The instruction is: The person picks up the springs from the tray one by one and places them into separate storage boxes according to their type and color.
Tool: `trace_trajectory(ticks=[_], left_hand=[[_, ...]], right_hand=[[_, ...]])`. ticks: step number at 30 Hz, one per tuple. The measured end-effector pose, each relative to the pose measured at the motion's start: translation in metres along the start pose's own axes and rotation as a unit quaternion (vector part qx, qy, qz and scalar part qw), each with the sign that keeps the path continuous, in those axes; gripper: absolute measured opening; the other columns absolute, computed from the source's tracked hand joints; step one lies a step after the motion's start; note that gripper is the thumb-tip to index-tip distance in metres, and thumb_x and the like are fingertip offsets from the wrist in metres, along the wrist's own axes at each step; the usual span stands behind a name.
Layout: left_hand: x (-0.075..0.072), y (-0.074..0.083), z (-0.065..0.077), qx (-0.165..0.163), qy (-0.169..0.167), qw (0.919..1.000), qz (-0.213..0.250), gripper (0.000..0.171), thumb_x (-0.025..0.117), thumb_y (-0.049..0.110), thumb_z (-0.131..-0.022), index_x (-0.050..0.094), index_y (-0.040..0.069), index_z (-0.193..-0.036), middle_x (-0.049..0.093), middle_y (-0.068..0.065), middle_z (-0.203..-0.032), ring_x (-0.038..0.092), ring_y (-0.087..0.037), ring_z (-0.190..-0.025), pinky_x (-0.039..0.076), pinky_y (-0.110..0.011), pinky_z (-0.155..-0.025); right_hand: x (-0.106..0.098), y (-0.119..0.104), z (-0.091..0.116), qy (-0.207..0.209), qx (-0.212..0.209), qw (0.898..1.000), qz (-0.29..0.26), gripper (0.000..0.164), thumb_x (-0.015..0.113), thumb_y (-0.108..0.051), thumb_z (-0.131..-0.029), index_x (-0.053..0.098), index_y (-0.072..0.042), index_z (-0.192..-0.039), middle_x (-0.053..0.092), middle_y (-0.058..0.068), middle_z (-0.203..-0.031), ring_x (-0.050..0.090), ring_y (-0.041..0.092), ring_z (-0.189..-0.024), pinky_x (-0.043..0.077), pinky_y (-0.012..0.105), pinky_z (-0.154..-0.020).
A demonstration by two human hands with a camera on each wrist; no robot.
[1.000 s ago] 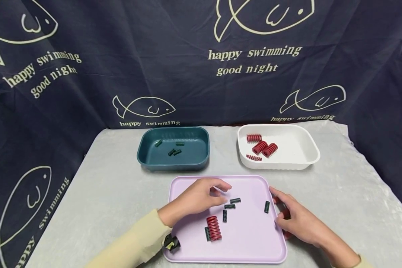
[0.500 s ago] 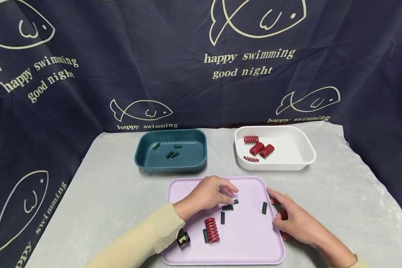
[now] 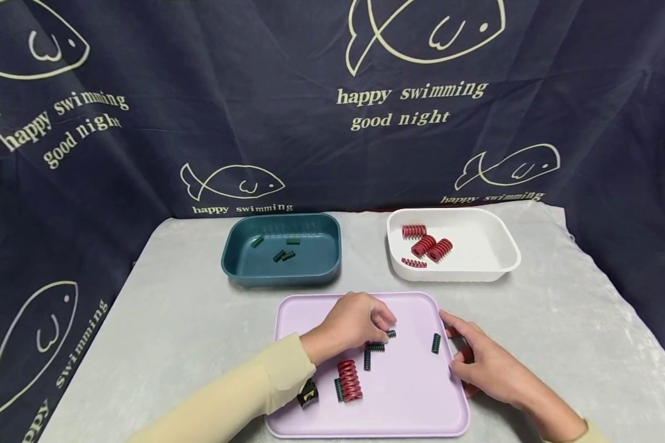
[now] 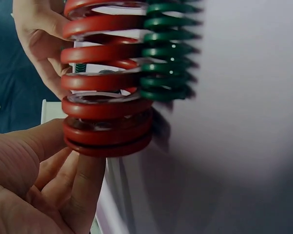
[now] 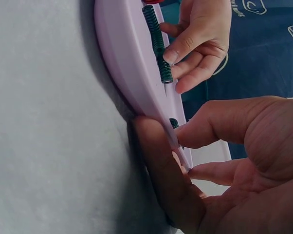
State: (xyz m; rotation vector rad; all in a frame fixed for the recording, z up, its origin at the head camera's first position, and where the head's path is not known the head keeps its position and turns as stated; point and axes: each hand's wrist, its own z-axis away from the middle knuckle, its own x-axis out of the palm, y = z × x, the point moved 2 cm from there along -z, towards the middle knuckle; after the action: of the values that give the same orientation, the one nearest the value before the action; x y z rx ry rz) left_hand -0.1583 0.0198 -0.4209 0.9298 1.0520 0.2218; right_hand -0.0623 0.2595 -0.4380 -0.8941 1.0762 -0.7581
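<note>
My left hand (image 3: 354, 323) is over the lilac tray (image 3: 404, 406), thumb and fingers curled about a small green spring (image 3: 391, 334), whose end shows beyond the thumb. Two more green springs, one crosswise (image 3: 377, 348) and one lengthwise (image 3: 367, 360), lie just in front of that hand. Nearer the person, a large red spring (image 3: 350, 380) lies against another green spring (image 3: 339, 390); both loom large in the left wrist view. My right hand (image 3: 490, 363) grips the tray's right rim, thumb and fingers on its edge in the right wrist view. Inside that rim lies one more green spring (image 3: 436, 343).
Behind the tray stand a teal bin (image 3: 282, 280) with several green springs at the left and a white bin (image 3: 460, 275) with several red springs at the right. A grey cloth (image 3: 188, 344) covers the table. A dark blue fish-print curtain (image 3: 310, 123) hangs behind.
My left hand has moved slightly right and its fingers have closed in on the far green spring. The crosswise spring has shifted towards the lengthwise one. My right hand stays at the rim.
</note>
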Motion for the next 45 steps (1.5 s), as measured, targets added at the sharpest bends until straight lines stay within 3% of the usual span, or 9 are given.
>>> trace_trajectory(ticks=[3,6,10,18,22,29,37,45], left_hand=[[0.0,-0.001,0.001,0.001,0.001,1.0,0.006,0.025,0.091,0.003,-0.075,0.082,0.016,-0.094,0.072,0.015,-0.07,0.062,0.003,-0.064,0.049,-0.019,-0.064],[0.001,-0.004,0.001,-0.008,0.002,0.9995,0.031,0.026,0.089,0.001,-0.076,0.082,0.016,-0.095,0.071,0.015,-0.069,0.063,0.0,-0.06,0.05,-0.021,-0.053],[-0.003,-0.009,0.001,-0.023,0.005,0.9967,0.077,0.028,0.089,0.002,-0.076,0.081,0.017,-0.098,0.072,0.014,-0.071,0.066,-0.004,-0.06,0.05,-0.021,-0.056],[-0.017,-0.016,0.005,-0.046,-0.006,0.9814,0.186,0.031,0.084,-0.006,-0.078,0.08,0.01,-0.104,0.074,0.002,-0.076,0.07,-0.025,-0.058,0.059,-0.036,-0.05],[-0.028,-0.017,0.008,-0.034,-0.002,0.9825,0.183,0.033,0.082,-0.006,-0.079,0.081,0.011,-0.106,0.074,0.001,-0.079,0.071,-0.031,-0.061,0.06,-0.039,-0.051],[-0.06,-0.019,0.012,0.01,0.013,0.9851,0.171,0.032,0.076,-0.004,-0.081,0.081,0.01,-0.109,0.074,0.0,-0.085,0.072,-0.039,-0.071,0.061,-0.037,-0.054],[-0.093,-0.032,0.014,0.011,0.049,0.9802,0.191,0.03,0.073,-0.003,-0.083,0.082,0.011,-0.108,0.074,-0.004,-0.088,0.068,-0.021,-0.074,0.062,-0.04,-0.058],[-0.127,-0.048,0.012,-0.034,0.07,0.9794,0.186,0.025,0.076,0.004,-0.088,0.08,0.006,-0.113,0.074,-0.007,-0.097,0.07,-0.024,-0.082,0.063,-0.04,-0.063]], right_hand=[[0.001,0.0,0.0,0.0,0.002,1.0,-0.001,0.084,0.066,0.009,-0.086,0.027,-0.001,-0.16,0.035,0.024,-0.133,0.056,0.016,-0.072,0.056,0.036,-0.047],[0.001,0.001,0.0,0.0,0.003,1.0,0.0,0.084,0.065,0.009,-0.086,0.026,-0.001,-0.16,0.035,0.024,-0.133,0.055,0.017,-0.073,0.056,0.036,-0.047],[0.001,0.001,0.0,0.004,0.0,1.0,0.002,0.084,0.065,0.009,-0.086,0.027,-0.001,-0.16,0.036,0.023,-0.133,0.055,0.016,-0.073,0.056,0.036,-0.047],[0.001,0.001,0.003,0.007,-0.024,1.0,0.002,0.082,0.064,0.01,-0.086,0.028,0.001,-0.159,0.038,0.023,-0.131,0.054,0.013,-0.071,0.055,0.034,-0.045],[0.001,0.001,0.003,0.014,-0.025,1.0,0.009,0.081,0.064,0.01,-0.086,0.029,0.0,-0.159,0.04,0.022,-0.131,0.054,0.013,-0.072,0.055,0.034,-0.045],[0.001,0.001,0.003,0.015,-0.025,1.0,0.008,0.082,0.064,0.01,-0.086,0.028,0.001,-0.159,0.04,0.023,-0.132,0.053,0.012,-0.074,0.055,0.034,-0.045],[0.002,0.002,0.003,0.017,-0.026,1.0,0.007,0.082,0.065,0.01,-0.086,0.028,0.001,-0.159,0.04,0.024,-0.132,0.053,0.012,-0.075,0.055,0.034,-0.045],[0.001,0.002,0.002,0.015,-0.028,0.999,0.009,0.081,0.064,0.009,-0.087,0.028,0.0,-0.16,0.039,0.025,-0.133,0.054,0.013,-0.076,0.055,0.035,-0.045]])
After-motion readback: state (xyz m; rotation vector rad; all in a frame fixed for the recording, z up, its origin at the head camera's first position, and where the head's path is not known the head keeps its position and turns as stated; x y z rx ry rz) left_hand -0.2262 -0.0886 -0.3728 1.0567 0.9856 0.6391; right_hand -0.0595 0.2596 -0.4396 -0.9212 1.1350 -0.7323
